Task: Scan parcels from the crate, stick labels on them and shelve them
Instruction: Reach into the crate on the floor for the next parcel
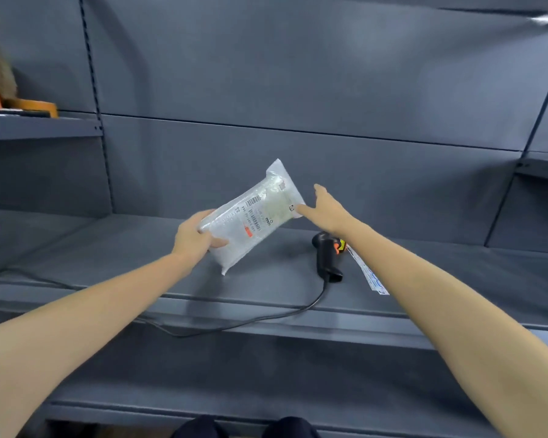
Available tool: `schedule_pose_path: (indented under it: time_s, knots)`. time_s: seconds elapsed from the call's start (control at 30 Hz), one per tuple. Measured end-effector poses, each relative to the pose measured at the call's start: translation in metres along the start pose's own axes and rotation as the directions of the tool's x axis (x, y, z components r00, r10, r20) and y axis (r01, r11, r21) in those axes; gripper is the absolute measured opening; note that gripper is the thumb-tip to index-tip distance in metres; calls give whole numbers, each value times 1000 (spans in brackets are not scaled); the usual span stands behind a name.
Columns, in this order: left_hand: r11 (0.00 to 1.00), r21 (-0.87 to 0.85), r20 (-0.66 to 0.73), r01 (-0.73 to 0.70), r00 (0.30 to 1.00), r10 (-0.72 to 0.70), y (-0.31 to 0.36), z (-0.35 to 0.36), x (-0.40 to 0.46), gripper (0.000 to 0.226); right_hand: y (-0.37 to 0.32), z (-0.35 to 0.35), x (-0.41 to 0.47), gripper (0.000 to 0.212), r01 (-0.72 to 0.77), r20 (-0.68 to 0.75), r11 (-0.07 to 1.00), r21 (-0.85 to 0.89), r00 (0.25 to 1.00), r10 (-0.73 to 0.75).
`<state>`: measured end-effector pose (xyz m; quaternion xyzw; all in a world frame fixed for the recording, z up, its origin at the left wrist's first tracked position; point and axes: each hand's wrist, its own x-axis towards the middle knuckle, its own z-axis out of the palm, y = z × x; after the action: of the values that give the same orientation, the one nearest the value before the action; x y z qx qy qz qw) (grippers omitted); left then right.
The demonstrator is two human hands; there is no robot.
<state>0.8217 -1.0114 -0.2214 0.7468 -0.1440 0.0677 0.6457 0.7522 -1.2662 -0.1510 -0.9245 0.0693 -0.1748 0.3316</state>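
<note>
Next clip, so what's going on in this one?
A person stands at grey metal shelving with a white plastic parcel. The left hand grips its lower end and holds it tilted above the shelf, while the right hand touches its upper edge with straight fingers. A black corded scanner lies on the shelf beside a strip of labels, neither in hand.

shelf left (92,248): bare grey deck, open to reach
shelf middle: parcel (250,216) held tilted above deck by both hands, blocks centre
shelf right front: scanner (326,257) lying down, label strip (369,273) just beside it
front edge: scanner cable (234,327) trails over lip
far right deck: open
</note>
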Motion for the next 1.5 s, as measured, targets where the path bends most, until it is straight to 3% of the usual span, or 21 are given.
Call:
schedule_pose_path:
  time_s: [0.1, 0.2, 0.3, 0.37, 0.47, 0.6, 0.67, 0.77, 0.83, 0.9, 1.1, 1.17, 1.27, 1.33, 1.5]
  knots:
    - [992, 121, -9, -27, 1000, 28, 8, -16, 10, 82, -5, -1, 8, 98, 73, -12, 986, 150, 997, -72]
    - [978, 181, 39, -105, 994, 100, 26, -26, 17, 80, -8, 1, 12, 105, 184, 9, 969, 165, 982, -188]
    - [951, 236, 66, -199, 980, 188, 48, -29, 24, 71, -12, 6, 11, 80, 298, 143, 954, 39, 943, -300]
    - [937, 255, 74, -240, 971, 228, 61, -30, 28, 70, -13, 14, 7, 61, 290, 203, 957, -15, 938, -281]
    - [924, 225, -12, -309, 947, 320, 77, -27, 26, 68, -12, 24, 4, 47, 206, 143, 972, 116, 965, -222]
    - [887, 221, -285, -405, 844, 455, 81, -3, 6, 74, -12, 40, 3, 41, 124, -40, 941, 314, 992, -117]
    - [931, 142, -342, -336, 866, 364, 68, 16, -1, 85, -10, 54, 0, 38, 54, -109, 881, 471, 994, -2]
    - [987, 65, -160, -146, 975, 154, 40, 45, -8, 90, -4, 74, -3, 39, -41, -108, 749, 661, 983, 149]
    - [997, 44, -30, -66, 997, 67, 25, 60, -12, 85, -1, 80, -5, 41, -79, -85, 699, 711, 977, 197]
    - [996, 42, 17, -75, 997, 74, 14, 70, -14, 78, 6, 82, -7, 41, -101, -66, 683, 724, 975, 214]
    - [999, 34, -51, -19, 998, 21, -11, 90, -14, 61, 26, 74, -13, 36, -151, -2, 746, 648, 980, 199]
    - [1000, 14, -66, 0, 998, 1, -17, 95, -13, 60, 31, 70, -9, 39, -143, -96, 787, 601, 964, 249]
    - [1000, 3, -64, 7, 998, -7, -25, 102, -11, 58, 48, 71, 1, 49, -238, -346, 940, 244, 884, 314]
    - [1000, -2, -63, 9, 998, -9, -28, 104, -10, 57, 60, 75, 6, 51, -370, -388, 926, 70, 845, 367]
    - [1000, 3, -48, 4, 999, -4, -31, 106, -9, 52, 70, 78, 15, 68, -596, -276, 803, -3, 772, 573]
